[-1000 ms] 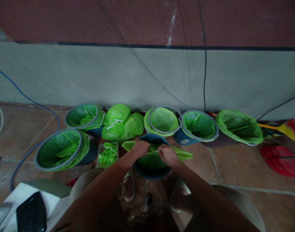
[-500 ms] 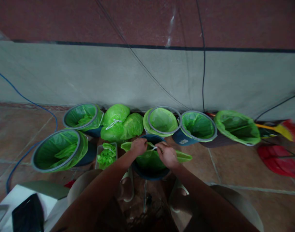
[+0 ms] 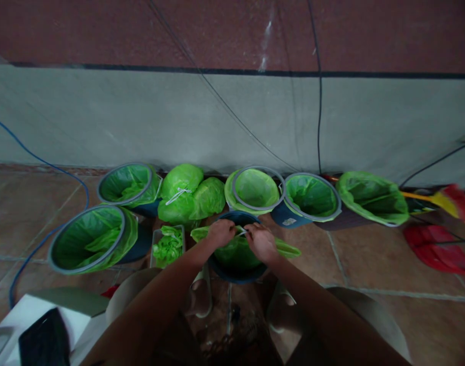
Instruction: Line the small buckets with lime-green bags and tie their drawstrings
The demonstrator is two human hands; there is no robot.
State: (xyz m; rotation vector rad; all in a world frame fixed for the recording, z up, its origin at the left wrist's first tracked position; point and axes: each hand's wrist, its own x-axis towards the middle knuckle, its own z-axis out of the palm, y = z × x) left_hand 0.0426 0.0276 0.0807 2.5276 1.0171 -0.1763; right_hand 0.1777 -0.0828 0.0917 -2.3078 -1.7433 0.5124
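A green garbage bag (image 3: 238, 255) sits in a dark blue bin (image 3: 221, 269) between my feet, its edges spreading out to both sides. My left hand (image 3: 222, 233) is closed at the bag's top, on the white drawstring (image 3: 241, 233). Close beside it, my right hand (image 3: 262, 242) pinches the same drawstring from the right. The fingertips are partly hidden. Just left of the bin is a clear plastic container (image 3: 155, 241) holding crumpled green bags (image 3: 168, 247).
Bins lined with green bags (image 3: 98, 239) stand at left, others (image 3: 312, 198) along the wall at right. Tied green bags (image 3: 182, 185) lie between. A red dustpan (image 3: 438, 246) is far right; a blue hose (image 3: 21, 269) and a dark phone-like object (image 3: 45, 338) are left.
My hands have come slightly closer together at the drawstring. The bag and the bins stay almost where they were, with a small shift of the view.
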